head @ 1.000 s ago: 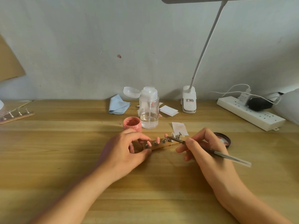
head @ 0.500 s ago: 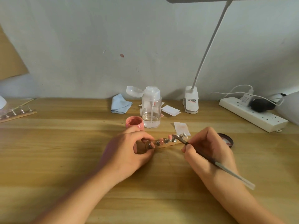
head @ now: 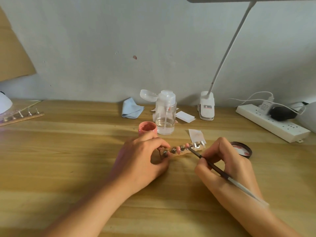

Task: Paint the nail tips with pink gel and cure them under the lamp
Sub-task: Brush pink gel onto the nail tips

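A wooden strip (head: 183, 153) with several nail tips on metal stands lies on the table in the middle. Some of the tips are pink, those at its right end are clear. My left hand (head: 142, 159) pinches the strip's left end. My right hand (head: 224, 161) holds a thin brush (head: 215, 168), and the bristles touch a tip near the strip's right part. An open pink gel jar (head: 147, 128) stands just behind my left hand. Its dark lid (head: 242, 149) with pink smears lies to the right of my right hand.
A clear pump bottle (head: 165, 115), a blue cloth (head: 131, 109) and white paper wipes (head: 196, 135) sit behind the strip. A clip-on desk lamp (head: 206, 106) and a power strip (head: 271, 123) stand at the back right. Another strip of nail stands (head: 22, 116) lies far left.
My right hand has turned, so the brush handle now points down and to the right, and the bristles have shifted along the strip. My left hand keeps its hold on the strip.
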